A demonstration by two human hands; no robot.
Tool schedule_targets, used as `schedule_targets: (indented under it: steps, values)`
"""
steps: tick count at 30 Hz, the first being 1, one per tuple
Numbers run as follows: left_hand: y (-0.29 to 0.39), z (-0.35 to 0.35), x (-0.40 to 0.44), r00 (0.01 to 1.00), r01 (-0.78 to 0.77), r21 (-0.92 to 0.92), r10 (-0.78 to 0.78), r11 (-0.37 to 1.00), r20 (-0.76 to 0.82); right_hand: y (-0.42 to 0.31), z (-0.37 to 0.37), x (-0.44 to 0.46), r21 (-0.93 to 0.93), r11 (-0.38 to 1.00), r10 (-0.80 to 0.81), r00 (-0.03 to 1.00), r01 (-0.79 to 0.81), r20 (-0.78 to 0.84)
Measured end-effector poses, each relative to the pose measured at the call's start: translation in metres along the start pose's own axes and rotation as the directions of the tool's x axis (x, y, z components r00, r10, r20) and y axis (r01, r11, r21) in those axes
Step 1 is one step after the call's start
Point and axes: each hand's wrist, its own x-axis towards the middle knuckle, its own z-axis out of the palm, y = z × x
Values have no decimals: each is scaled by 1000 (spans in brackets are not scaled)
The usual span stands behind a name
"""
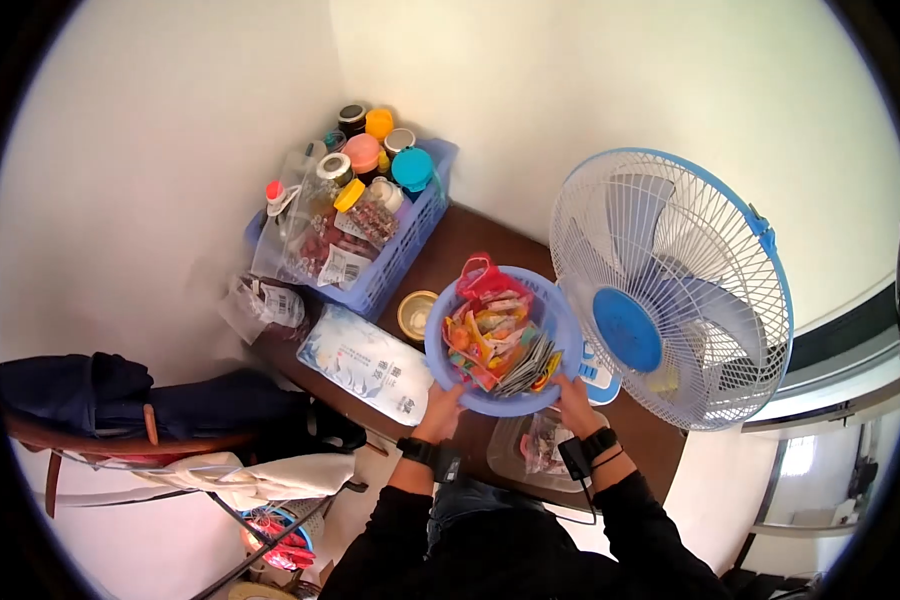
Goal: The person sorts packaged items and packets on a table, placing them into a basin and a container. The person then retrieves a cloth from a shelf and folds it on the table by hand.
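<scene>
Closest in, two black sleeves (388, 520) are reaching forward, with a dark band (417, 451) circling each wrist. The left hand (442, 408) is gripping the near-left rim of a blue bowl (564, 340), and the right hand (574, 405) is gripping its near-right rim; the fingers are closing around the edge, partly hidden underneath. The bowl is tilting its open top toward the person and holding a heap of colourful packets (490, 335), a red one (485, 277) lying against the far rim. I can't tell whether the bowl is resting or hanging just above the brown table (510, 243). Below its near edge, a clear container (505, 450) is holding more wrapped items. To the left of the bowl, a white printed pack (365, 365) is lying flat, and a small round tin (417, 315) is sitting between that pack's far side and the bowl. A blue-and-white fan (627, 330) is standing on the right. Farther back, a blue basket (410, 250) is brimming with lidded jars (375, 215), leaning every which way beside the pale wall (490, 90).
</scene>
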Motion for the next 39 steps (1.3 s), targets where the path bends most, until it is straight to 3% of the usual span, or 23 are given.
schedule_targets:
  steps: [4,8,11,14,18,20,22,23,25,28,31,36,37,39]
  values:
    - [-18,10,26,996,-79,-61,78,995,-32,-12,-2,15,59,998,8,998,-12,56]
    - [-44,9,48,997,-51,-133,43,990,-64,-16,2,4,87,995,-49,995,42,82]
    - [-58,18,70,981,-85,-177,52,981,-185,-10,-8,17,72,992,89,971,-107,222]
    - [-49,32,80,974,-141,-181,104,973,-202,-10,4,4,168,982,55,986,-82,160]
    - [-35,50,112,951,-192,-190,135,963,-278,-13,7,6,126,984,97,975,-123,197]
    - [-37,47,132,949,-213,-187,158,959,-271,-4,0,-2,111,987,89,975,-113,203]
    - [-31,48,147,943,-206,-168,149,964,-298,2,-8,-8,129,992,-56,953,19,296]
    - [-30,45,156,932,-200,-90,161,976,-324,1,-7,-14,161,987,-18,971,-20,237]
    - [-29,40,174,916,-211,-103,160,972,-368,1,-18,-5,172,982,36,965,-83,259]
    - [-32,33,188,908,-257,-143,188,956,-374,3,-18,-18,149,988,-2,964,-39,265]
    - [-25,31,190,881,-192,-47,151,980,-449,-3,-15,-25,83,996,29,983,-44,180]
    - [-9,32,198,832,-198,-87,121,976,-541,-5,-22,-24,38,998,44,990,-50,135]
    - [-15,28,203,850,-272,-164,157,948,-503,-5,-22,-26,39,998,45,990,-51,136]
    - [-23,26,209,852,-277,-221,133,935,-507,-12,-18,-26,-30,993,119,989,-117,89]
